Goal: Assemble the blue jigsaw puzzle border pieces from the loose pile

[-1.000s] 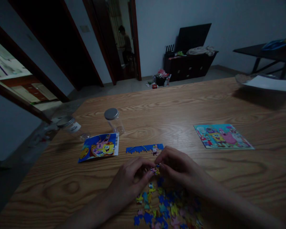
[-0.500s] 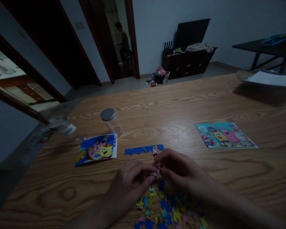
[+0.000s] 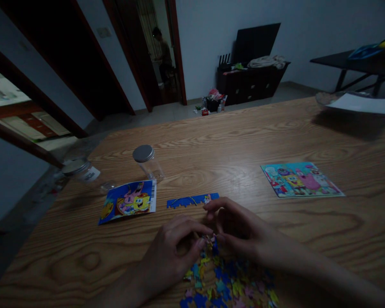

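1. Surface: a wood-grain counter (image 3: 231,145), glossy under low light, is seen running from the near edge to the far edge.
2. Hands: the left hand (image 3: 170,252) and right hand (image 3: 240,226) are held low over the near edge, just right of centre, with the fingers curled toward each other.
3. Grip: both are closed around a small puzzle piece (image 3: 213,240), which is mostly hidden by the fingers. Which hand bears it cannot be told.
4. Loose jigsaw pieces (image 3: 224,278), thin, die-cut and multicoloured, are heaped directly below the hands, against the near edge.
5. An interlocked blue puzzle strip (image 3: 191,201) with a jagged lower edge is laid flat just beyond the hands.
6. Printed cards: a blue card (image 3: 128,202) lies left of the strip; a multicoloured picture card (image 3: 301,179) lies well to the right.
7. Containers: a clear jar with a metal lid (image 3: 146,163) stands upright beyond the blue card. A second clear jar (image 3: 83,173) lies on its side at the left edge. Their contents cannot be made out.
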A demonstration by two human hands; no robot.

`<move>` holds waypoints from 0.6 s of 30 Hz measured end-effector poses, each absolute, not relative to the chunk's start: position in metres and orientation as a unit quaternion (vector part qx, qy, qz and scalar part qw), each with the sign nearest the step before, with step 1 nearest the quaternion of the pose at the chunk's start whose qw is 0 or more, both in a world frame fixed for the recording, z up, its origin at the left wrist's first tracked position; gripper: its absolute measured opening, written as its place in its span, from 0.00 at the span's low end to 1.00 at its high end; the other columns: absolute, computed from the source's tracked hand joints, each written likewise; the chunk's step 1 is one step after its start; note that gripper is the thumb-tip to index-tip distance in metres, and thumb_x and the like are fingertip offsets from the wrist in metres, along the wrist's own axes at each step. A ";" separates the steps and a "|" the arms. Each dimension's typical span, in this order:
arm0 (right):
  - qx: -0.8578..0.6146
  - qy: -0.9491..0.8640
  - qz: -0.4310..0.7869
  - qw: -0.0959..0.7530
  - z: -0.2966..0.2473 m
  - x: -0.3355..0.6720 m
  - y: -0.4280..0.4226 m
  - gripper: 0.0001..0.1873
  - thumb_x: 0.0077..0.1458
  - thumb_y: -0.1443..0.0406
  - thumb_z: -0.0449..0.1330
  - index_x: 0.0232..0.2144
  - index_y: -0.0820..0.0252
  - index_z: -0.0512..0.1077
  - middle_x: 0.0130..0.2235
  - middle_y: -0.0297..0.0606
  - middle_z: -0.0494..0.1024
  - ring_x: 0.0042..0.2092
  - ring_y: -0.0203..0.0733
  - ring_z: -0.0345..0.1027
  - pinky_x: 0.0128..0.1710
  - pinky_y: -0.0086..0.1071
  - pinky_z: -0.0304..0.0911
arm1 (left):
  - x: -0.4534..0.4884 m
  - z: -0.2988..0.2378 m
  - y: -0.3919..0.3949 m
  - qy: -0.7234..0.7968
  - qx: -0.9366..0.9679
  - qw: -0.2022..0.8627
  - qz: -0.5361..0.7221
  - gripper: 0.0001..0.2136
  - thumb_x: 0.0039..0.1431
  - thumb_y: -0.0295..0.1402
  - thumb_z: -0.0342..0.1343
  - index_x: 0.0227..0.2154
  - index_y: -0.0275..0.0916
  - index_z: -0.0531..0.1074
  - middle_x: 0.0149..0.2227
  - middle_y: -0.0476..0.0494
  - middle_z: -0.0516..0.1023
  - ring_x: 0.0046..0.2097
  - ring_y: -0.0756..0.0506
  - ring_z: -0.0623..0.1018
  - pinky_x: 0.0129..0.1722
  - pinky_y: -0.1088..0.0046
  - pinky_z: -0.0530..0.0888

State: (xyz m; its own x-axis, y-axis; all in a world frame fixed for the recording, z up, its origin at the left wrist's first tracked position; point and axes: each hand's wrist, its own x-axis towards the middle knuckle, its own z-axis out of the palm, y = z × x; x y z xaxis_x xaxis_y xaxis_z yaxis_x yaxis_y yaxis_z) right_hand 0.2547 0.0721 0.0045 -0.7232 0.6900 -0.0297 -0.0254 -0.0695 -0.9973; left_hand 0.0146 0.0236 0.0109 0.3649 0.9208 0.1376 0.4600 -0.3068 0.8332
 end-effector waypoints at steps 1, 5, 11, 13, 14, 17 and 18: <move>-0.257 -0.630 0.686 0.258 0.008 0.254 0.072 0.20 0.69 0.65 0.61 0.60 0.51 0.63 0.50 0.38 0.74 0.46 0.39 0.69 0.45 0.34 0.69 | 0.015 0.011 0.024 0.463 0.743 0.363 0.319 0.09 0.69 0.29 0.59 0.47 0.49 0.80 0.42 0.50 0.84 0.44 0.46 0.82 0.46 0.69 0.76; -0.232 -0.643 0.687 0.247 0.015 0.251 0.069 0.21 0.69 0.68 0.59 0.61 0.51 0.61 0.50 0.39 0.74 0.50 0.41 0.71 0.49 0.37 0.70 | 0.015 0.010 0.024 0.445 0.749 0.367 0.324 0.10 0.69 0.29 0.59 0.48 0.48 0.80 0.42 0.48 0.84 0.44 0.45 0.82 0.45 0.68 0.76; -0.234 -0.653 0.670 0.265 0.013 0.247 0.063 0.28 0.67 0.74 0.57 0.64 0.49 0.58 0.55 0.41 0.72 0.55 0.43 0.73 0.55 0.42 0.71 | 0.015 0.008 0.024 0.431 0.755 0.367 0.332 0.08 0.68 0.32 0.62 0.47 0.48 0.80 0.41 0.48 0.84 0.44 0.44 0.82 0.46 0.67 0.75; -0.239 -0.658 0.661 0.272 0.012 0.246 0.060 0.29 0.66 0.74 0.57 0.64 0.48 0.58 0.55 0.40 0.72 0.55 0.43 0.74 0.53 0.40 0.71 | 0.015 0.008 0.024 0.431 0.753 0.370 0.333 0.07 0.66 0.32 0.64 0.46 0.47 0.80 0.40 0.48 0.84 0.43 0.44 0.82 0.45 0.68 0.75; -0.244 -0.659 0.656 0.275 0.012 0.245 0.059 0.30 0.65 0.74 0.57 0.64 0.48 0.58 0.55 0.39 0.72 0.54 0.42 0.74 0.52 0.39 0.72 | 0.015 0.008 0.025 0.433 0.750 0.371 0.335 0.07 0.65 0.31 0.64 0.45 0.47 0.81 0.40 0.48 0.84 0.43 0.45 0.82 0.45 0.68 0.75; -0.272 -0.654 0.644 0.290 0.012 0.244 0.058 0.28 0.67 0.70 0.59 0.64 0.47 0.59 0.53 0.38 0.73 0.50 0.40 0.75 0.49 0.37 0.72 | 0.015 0.007 0.024 0.457 0.731 0.375 0.341 0.06 0.64 0.29 0.65 0.42 0.46 0.81 0.38 0.49 0.83 0.40 0.46 0.81 0.40 0.71 0.74; -0.286 -0.651 0.638 0.296 0.012 0.244 0.058 0.26 0.67 0.68 0.60 0.64 0.48 0.60 0.52 0.38 0.74 0.49 0.40 0.75 0.48 0.37 0.72 | 0.014 0.006 0.024 0.471 0.718 0.377 0.347 0.05 0.64 0.30 0.65 0.41 0.46 0.81 0.36 0.49 0.83 0.37 0.47 0.80 0.38 0.73 0.73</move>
